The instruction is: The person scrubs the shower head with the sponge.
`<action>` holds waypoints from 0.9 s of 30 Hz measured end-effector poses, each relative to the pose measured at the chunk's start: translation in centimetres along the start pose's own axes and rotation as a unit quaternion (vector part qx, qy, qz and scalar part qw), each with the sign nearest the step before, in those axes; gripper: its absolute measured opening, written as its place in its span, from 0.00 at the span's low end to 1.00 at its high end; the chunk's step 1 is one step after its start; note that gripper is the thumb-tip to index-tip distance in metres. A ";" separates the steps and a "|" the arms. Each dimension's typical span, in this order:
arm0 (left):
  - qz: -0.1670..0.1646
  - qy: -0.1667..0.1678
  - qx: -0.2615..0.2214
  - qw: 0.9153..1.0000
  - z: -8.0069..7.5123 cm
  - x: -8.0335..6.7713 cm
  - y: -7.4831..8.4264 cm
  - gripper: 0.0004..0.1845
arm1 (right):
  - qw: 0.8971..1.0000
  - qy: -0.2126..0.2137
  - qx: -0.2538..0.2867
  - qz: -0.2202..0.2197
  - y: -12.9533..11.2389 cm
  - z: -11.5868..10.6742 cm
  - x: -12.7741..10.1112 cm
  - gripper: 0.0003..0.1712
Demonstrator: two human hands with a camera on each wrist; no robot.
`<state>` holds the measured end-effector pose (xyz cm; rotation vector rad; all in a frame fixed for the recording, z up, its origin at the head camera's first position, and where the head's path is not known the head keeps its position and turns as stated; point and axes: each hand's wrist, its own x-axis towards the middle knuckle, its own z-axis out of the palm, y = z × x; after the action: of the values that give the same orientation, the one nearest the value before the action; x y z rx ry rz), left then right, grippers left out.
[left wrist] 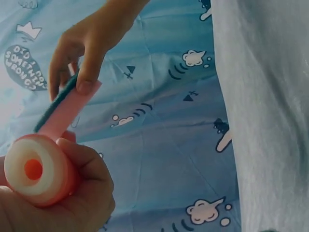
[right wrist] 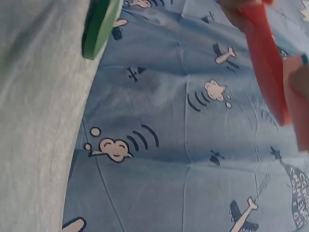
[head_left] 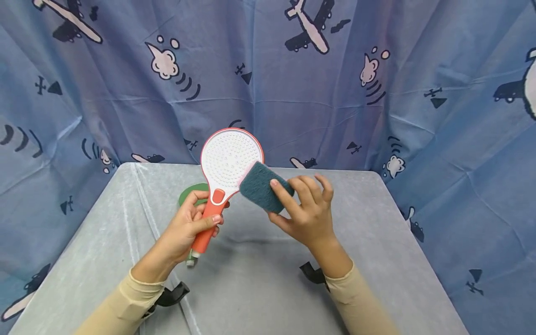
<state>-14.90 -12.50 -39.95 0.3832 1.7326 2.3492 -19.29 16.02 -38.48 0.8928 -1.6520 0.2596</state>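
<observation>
Left hand (head_left: 182, 235) grips orange-handled shower head (head_left: 230, 156) above the surface (head_left: 259, 293) | long axis: near-left to far-right | right hand (head_left: 311, 216) pinches scouring sponge (head_left: 259, 188) at its face's near-right edge; contact, I can't tell

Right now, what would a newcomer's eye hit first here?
The orange-and-white shower head, gripped by the left hand above the table. Then the green-and-pink sponge in the right hand, at the shower head's lower right edge. Behind the table hangs a blue curtain printed with airplanes.
</observation>
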 end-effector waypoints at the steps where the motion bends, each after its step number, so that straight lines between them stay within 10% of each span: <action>1: 0.002 0.008 0.004 1.000 0.0 0.0 0.1 0.22 | 1.000 0.000 0.003 0.021 0.2 -0.1 0.0 0.31; 10: 0.017 0.057 0.021 0.998 0.1 0.2 0.2 0.18 | 0.995 -0.081 0.038 -0.045 -0.2 0.2 -0.6 0.37; 18: 0.049 0.058 0.038 0.996 0.4 0.1 0.1 0.21 | 0.997 -0.019 0.005 0.071 1.0 -0.4 -0.4 0.31; 27: 0.041 0.060 0.051 0.996 0.3 0.0 -0.1 0.21 | 0.995 -0.069 0.037 -0.056 0.0 0.2 -0.6 0.35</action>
<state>-14.80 -12.25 -39.95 0.3429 1.9330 2.3913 -19.40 16.10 -39.10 1.0769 -1.7221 0.1860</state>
